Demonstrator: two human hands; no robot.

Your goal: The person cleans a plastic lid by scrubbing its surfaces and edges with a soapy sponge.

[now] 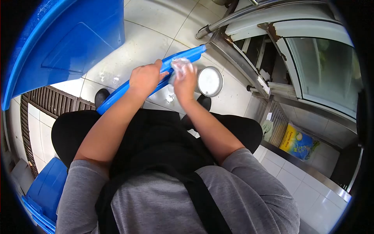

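Note:
A long blue plastic lid, seen nearly edge-on, slants up to the right above my knees. My left hand grips its near long edge around the middle. Closed around a white, suds-covered cloth, my right hand presses it against the lid's right part. Foam hides much of the cloth, so its exact kind is hard to make out. Just right of that hand, a round metal bowl stands on the floor, filled with white suds.
A large blue bin fills the upper left, and a second blue container stands at lower left. A brown drain grate crosses the wet tiled floor. At right is a metal-framed glass cabinet with a yellow-and-blue bag below.

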